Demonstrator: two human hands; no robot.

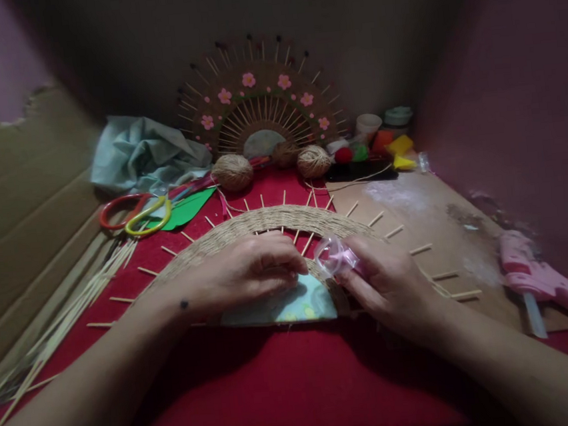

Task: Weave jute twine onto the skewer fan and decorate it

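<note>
My right hand [388,283] pinches a crumpled loop of clear plastic with a pink part [341,256] between thumb and fingers. Beside it, my left hand [256,266] is closed, fingers bent toward the thumb; whatever is in them is hidden. Below both hands lies a half-round woven fan [235,228], its thin sticks radiating outward from a twine band. A light blue patterned cloth half-circle [278,309] forms its centre, partly covered by my left hand.
Behind stands a finished-looking flowered fan [263,77]. Twine balls [232,172] sit before it. Scissors [148,212], green paper [190,208] and loose sticks [81,299] lie left. A pink glue gun [546,278] rests right, near cardboard [414,207]. Walls enclose both sides.
</note>
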